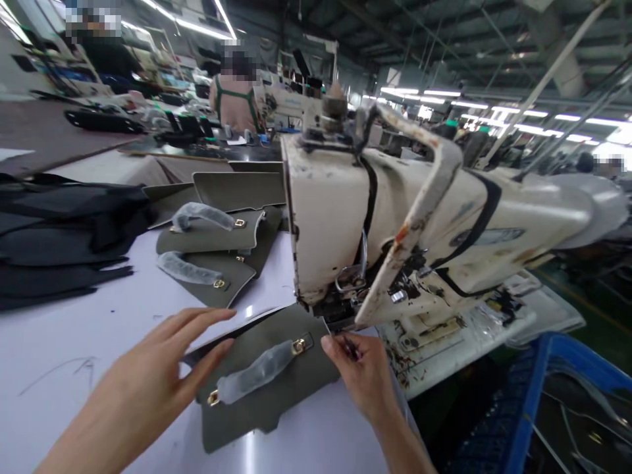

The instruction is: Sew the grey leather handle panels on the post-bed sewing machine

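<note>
The grey-green panel (pixel 269 403) in hand lies on the white table (pixel 79 342), its upper right part close below the head of the sewing machine (pixel 336 224), which stands at the panel's 1 o'clock. The plastic-wrapped handle (pixel 257 374) is already fixed to it, with a gold buckle (pixel 299 346) at either end, so that part looks done. Whether the edge by the machine is stitched cannot be told, since the needle area is too dark. At 9 o'clock the left hand (pixel 143 368) is open, thumb and fingers apart over the panel's left edge, not gripping. At 3 o'clock the right hand (pixel 365 378) has its thumb at the panel's edge and its fingers curled around a small dark thing (pixel 351 347), too unclear to name. At 11 o'clock two similar panels (pixel 205 240) with wrapped handles lie overlapping; whether they are finished or waiting does not show. At 3 o'clock, beyond the right hand, a blue crate (pixel 536 375) holds dark pieces whose stage I cannot judge.
</note>
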Motion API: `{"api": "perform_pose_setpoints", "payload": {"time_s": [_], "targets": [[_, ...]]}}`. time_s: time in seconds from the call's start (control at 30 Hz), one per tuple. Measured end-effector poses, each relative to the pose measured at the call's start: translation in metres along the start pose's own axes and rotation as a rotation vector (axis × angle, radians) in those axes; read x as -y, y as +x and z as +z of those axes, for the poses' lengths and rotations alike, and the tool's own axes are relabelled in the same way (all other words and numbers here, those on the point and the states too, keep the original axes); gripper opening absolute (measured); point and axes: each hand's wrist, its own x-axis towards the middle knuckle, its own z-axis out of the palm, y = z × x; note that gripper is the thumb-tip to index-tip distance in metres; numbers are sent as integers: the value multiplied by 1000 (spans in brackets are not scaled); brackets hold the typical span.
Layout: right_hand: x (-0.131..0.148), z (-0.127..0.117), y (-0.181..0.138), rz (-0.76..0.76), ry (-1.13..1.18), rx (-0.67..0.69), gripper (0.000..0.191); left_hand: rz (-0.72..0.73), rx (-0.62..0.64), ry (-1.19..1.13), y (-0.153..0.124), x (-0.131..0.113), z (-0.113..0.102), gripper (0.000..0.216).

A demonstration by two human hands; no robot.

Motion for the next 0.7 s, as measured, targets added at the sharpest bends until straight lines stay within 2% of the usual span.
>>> {"api": "perform_pose_setpoints", "payload": {"time_s": [0.03, 0.13, 0.17, 0.23, 0.3, 0.37, 0.43, 0.5, 0.57, 0.7], "targets": [[4, -1, -3, -6, -41, -54, 43, 61, 49, 97, 12, 2, 4, 45], [23, -1, -17, -44, -54, -217, 25, 101, 220, 219, 32, 3, 24, 39], [30, 2, -23, -42, 12, -208, 24, 98, 254, 231, 35, 2, 29, 38], [42, 13, -33, 16, 228, -78, 28, 102, 263, 260, 36, -4, 33, 37], [50, 26, -37, 149, 507, 135, 41, 103, 164, 318, 32, -12, 28, 39], [54, 40, -34, 315, 813, 331, 55, 102, -20, 416, 26, -20, 15, 38], [56, 50, -26, 468, 1108, 455, 56, 110, -195, 541, 18, -27, 1, 35], [58, 57, -15, 581, 1335, 485, 45, 132, -292, 639, 10, -33, -11, 33], [60, 61, -7, 675, 1481, 460, 38, 164, -332, 696, 4, -36, -16, 32], [59, 64, 2, 812, 1636, 371, 44, 191, -403, 695, 0, -37, -16, 30]]}}
